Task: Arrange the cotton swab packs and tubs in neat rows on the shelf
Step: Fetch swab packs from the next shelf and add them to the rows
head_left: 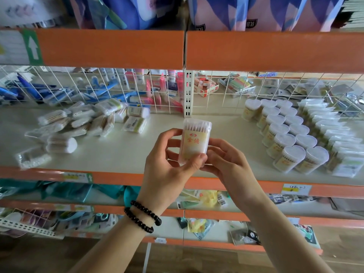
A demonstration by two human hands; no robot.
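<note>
A clear cotton swab tub (194,139) with a yellow label is held upright above the front of the cream shelf (126,152). My left hand (169,164) grips its left side and base with curled fingers and thumb. My right hand (226,160) holds its right side. Rows of heart-lidded tubs (285,134) stand on the right of the shelf, with rows of flat swab packs (332,138) beside them. A loose heap of swab packs (78,123) lies on the left.
A white wire grid (118,87) backs the shelf, with a slotted upright post (188,93) at its middle. An orange shelf edge (256,52) hangs above. Lower shelves (216,211) hold assorted small goods.
</note>
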